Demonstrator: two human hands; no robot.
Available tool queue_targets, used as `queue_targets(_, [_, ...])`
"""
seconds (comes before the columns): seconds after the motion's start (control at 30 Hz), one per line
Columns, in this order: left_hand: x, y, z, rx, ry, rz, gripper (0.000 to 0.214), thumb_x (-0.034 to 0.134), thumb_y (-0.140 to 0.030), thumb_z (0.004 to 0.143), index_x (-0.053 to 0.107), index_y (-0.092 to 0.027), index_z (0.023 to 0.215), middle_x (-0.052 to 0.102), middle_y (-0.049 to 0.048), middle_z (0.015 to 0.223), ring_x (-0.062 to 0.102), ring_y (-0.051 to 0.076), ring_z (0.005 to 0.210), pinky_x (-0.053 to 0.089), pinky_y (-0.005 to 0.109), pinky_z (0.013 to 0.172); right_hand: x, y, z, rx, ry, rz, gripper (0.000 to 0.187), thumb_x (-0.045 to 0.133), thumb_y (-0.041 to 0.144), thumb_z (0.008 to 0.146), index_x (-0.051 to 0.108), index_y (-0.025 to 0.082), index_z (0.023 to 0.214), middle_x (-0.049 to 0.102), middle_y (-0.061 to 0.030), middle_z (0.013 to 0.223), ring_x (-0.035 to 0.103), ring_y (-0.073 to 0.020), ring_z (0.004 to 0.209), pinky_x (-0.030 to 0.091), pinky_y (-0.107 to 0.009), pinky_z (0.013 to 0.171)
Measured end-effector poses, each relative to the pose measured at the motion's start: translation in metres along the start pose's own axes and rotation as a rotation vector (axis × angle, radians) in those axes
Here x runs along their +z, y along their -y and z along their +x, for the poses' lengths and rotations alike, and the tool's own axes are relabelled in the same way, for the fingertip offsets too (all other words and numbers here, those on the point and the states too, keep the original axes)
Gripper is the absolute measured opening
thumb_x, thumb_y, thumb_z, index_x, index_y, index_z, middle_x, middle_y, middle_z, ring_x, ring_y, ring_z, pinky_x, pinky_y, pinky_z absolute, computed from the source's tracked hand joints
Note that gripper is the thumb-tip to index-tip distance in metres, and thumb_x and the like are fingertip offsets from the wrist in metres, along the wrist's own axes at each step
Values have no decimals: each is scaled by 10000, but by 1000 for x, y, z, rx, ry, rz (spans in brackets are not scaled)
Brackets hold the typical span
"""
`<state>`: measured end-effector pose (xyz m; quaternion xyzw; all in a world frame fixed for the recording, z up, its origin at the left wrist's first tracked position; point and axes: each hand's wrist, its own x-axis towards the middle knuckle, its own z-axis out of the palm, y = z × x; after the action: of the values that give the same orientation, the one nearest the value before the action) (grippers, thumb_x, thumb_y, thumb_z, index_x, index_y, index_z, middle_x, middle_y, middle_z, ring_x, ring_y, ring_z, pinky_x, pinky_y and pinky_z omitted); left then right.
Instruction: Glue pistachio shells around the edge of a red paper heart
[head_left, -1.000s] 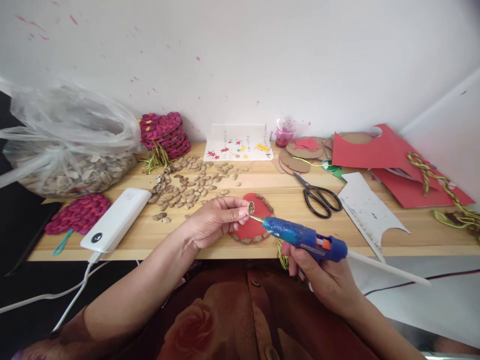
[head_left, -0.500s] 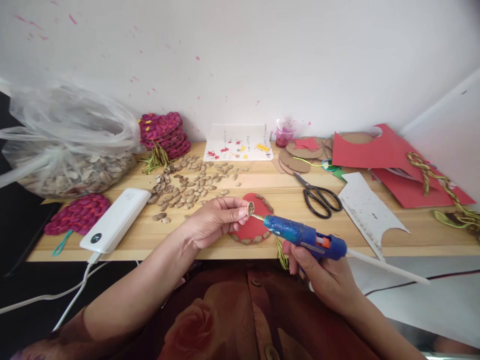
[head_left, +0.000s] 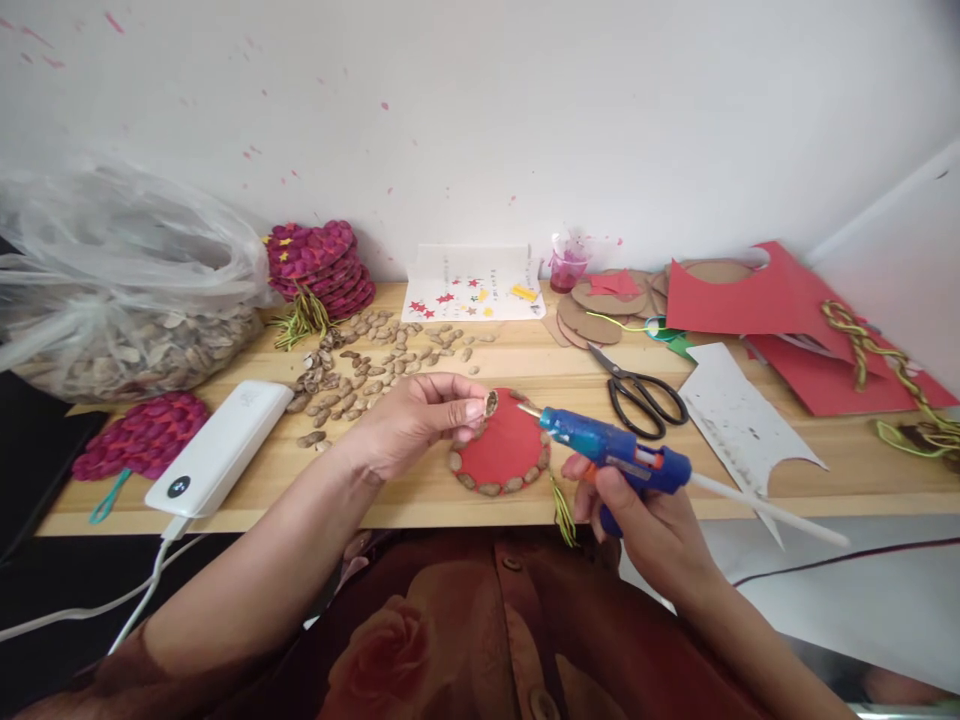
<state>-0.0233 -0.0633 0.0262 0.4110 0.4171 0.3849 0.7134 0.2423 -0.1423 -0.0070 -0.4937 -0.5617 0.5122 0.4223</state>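
My left hand (head_left: 409, 420) pinches a small nut shell (head_left: 491, 403) between thumb and fingers, just above the upper left rim of a red disc (head_left: 504, 450). Shells line the lower edge and sides of that disc. My right hand (head_left: 637, 520) grips a blue glue gun (head_left: 615, 455) with a white glue stick out of its back. The gun's nozzle points left and sits a little to the right of the shell, not touching it. The disc lies on the wooden table (head_left: 420, 495) near its front edge.
Loose shells (head_left: 367, 365) are scattered behind my left hand. A white power bank (head_left: 217, 447), a plastic bag of shells (head_left: 120, 300), stacked purple discs (head_left: 319, 265), black scissors (head_left: 637, 390), red paper (head_left: 772, 300), cardboard circles and twisted cord also lie on the table.
The glue gun's nozzle has drawn away to the right from the shell. My left hand has carried the shell slightly left, to the disc's upper left rim.
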Motion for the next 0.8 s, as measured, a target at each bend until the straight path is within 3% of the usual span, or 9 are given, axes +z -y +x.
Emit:
queue_targets(0.1, [-5,-9,10,103,-75,305,258,882,-334,712,760,-152,849,707,28,733,640,132,673,522,238,657,1,0,14,72,-86,236,350,616,539,956,702,200,945,704,-32,766,611,-122,533,476,-238,458])
queue_targets(0.23, [-2,-13,27,201,-185,721,124,768,-282,798,752,-169,847,697,36,733,626,155,650,493,257,623,3,3,34,159,-184,472,390,707,591,865,680,202,844,741,-69,921,721,-185,733,548,-244,504])
queue_targets(0.3, [3,-11,35,292,-201,933,50,714,-204,811,754,-175,816,706,51,836,626,163,705,505,285,695,4,4,42,233,-171,541,430,702,633,847,667,204,839,748,-65,892,746,-209,768,598,-279,574])
queue_targets(0.4, [10,-6,46,381,-186,1200,143,622,-103,823,746,-170,801,701,68,953,641,193,839,503,335,847,4,4,50,329,-116,603,457,660,670,859,658,213,870,754,-54,842,772,-232,796,635,-331,666])
queue_targets(0.6, [12,2,59,362,-110,1399,195,542,-125,894,730,-174,876,682,88,1027,648,223,886,502,362,875,3,0,54,393,-20,692,457,643,671,873,677,215,872,772,-55,866,791,-252,898,634,-368,820])
queue_targets(0.8, [10,8,59,349,-78,1431,192,533,-197,957,714,-180,897,652,90,1043,642,237,937,488,371,915,3,-4,56,413,-35,694,456,581,673,911,672,228,875,787,-74,930,777,-293,1018,609,-446,923])
